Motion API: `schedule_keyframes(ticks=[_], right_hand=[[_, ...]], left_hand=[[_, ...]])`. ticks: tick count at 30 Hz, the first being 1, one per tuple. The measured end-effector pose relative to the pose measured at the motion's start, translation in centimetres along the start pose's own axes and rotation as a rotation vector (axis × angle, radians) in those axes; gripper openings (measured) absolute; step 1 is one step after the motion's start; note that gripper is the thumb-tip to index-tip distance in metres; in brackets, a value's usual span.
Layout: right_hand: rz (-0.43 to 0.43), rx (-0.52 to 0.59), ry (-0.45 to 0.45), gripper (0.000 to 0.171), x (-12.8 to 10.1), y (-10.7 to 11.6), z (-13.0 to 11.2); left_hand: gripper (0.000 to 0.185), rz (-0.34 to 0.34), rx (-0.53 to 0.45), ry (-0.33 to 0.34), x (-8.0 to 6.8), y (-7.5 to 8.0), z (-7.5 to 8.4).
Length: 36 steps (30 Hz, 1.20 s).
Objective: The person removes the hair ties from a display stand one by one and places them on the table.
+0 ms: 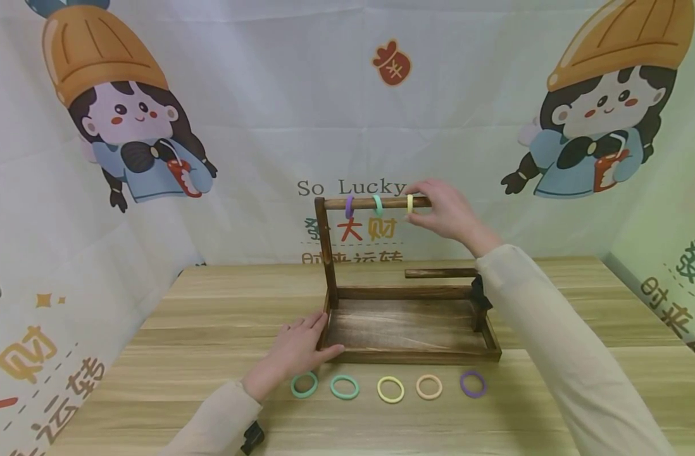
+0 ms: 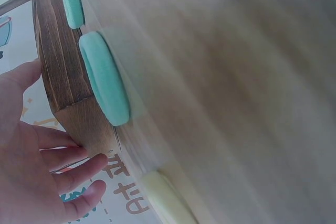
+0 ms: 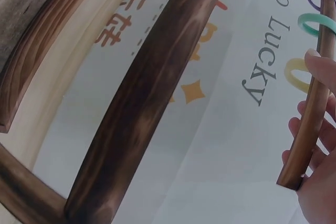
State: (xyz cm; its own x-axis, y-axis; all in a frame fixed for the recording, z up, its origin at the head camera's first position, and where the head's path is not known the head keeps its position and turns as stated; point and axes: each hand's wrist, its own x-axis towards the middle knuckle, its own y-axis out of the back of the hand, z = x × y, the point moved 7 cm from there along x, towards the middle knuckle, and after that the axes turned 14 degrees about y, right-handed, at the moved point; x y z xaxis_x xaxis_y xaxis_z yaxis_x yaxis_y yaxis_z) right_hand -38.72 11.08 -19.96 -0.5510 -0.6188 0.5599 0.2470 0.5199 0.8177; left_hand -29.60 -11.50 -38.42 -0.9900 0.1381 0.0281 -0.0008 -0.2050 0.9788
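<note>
right hand [image 1: 445,212]: grip pinching yellow ring [image 1: 409,204] round upper rod [image 1: 363,203] of wooden rack [image 1: 413,356], beside green ring [image 1: 378,205], purple ring [image 1: 349,208] farther left. hand hides rod's end in head view. left hand [image 1: 295,346]: fingers straight, spread, touching rack's left end. backdrop [image 1: 256,126] reads "so lucky", "發大财" below, first character partly behind post; next line's lower part cut off at table [image 1: 211,316]. five loose rings [image 1: 390,401] lie before rack.

Left grip [image 2: 31,166] touching brown wooden frame [image 2: 63,51], two teal rings [image 2: 105,80], pale yellow ring [image 2: 169,199]
</note>
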Motion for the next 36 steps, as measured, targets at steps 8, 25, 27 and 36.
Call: schedule_keyframes(ticks=[8, 25, 27, 36], right_hand=[[0.017, 0.020, -0.019, 0.041, -0.9, 0.6, 1.2], [0.079, 0.150, -0.121, 0.034, -2.7, 1.4, 2.9], [0.081, 0.149, -0.126, 0.034, -2.9, 1.6, 3.0], [0.085, 0.167, -0.173, 0.033, -3.9, 1.9, 3.8]], left_hand=[[0.078, 0.005, -0.009, 0.002, 0.0, -0.1, -0.1], [0.079, 0.000, -0.001, 0.001, 0.1, 0.0, 0.0], [0.079, 0.001, 0.001, 0.000, 0.1, -0.1, 0.0], [0.079, 0.000, 0.002, -0.001, 0.0, -0.1, 0.0]])
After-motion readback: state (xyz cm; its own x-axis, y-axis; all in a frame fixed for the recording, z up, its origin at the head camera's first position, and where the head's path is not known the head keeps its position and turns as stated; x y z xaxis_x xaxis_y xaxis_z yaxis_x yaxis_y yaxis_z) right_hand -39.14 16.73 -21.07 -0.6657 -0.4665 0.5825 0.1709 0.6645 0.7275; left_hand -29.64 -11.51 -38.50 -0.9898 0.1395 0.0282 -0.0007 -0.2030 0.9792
